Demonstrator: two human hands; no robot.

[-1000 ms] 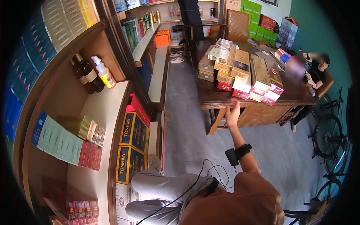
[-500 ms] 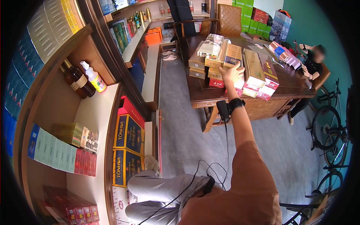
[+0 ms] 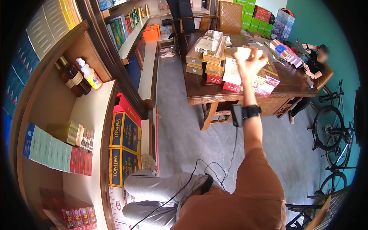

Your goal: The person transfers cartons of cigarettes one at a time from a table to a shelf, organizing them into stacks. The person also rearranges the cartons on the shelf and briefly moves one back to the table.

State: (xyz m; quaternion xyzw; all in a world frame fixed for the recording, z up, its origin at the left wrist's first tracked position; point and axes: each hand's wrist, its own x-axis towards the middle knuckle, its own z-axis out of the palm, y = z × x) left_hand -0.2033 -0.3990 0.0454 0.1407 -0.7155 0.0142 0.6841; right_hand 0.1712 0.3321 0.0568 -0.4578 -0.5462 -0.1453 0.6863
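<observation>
My right hand (image 3: 251, 63) is raised over the boxes on the dark wooden table (image 3: 209, 92), its fingers closed round a gold carton (image 3: 243, 53) that looks washed out by glare. Just below it lies a white carton (image 3: 231, 72) on a red-and-white one. Stacked gold and brown boxes (image 3: 212, 58) stand to the left, with a pale box (image 3: 207, 44) on top. Longer gold and red cartons (image 3: 271, 71) lie to the right, partly behind my wrist. My left hand is out of view.
Shelves (image 3: 90, 126) with bottles and small boxes line the left side, above TONHWA cartons (image 3: 124, 132). A person (image 3: 316, 63) sits at the table's right end. Bicycles (image 3: 329, 130) stand along the right wall. A cable hangs from my wrist device (image 3: 245, 114).
My right hand has risen and moved slightly right, with the gold carton now in its grip. The white carton beneath has come into view. The camera view has shifted a little.
</observation>
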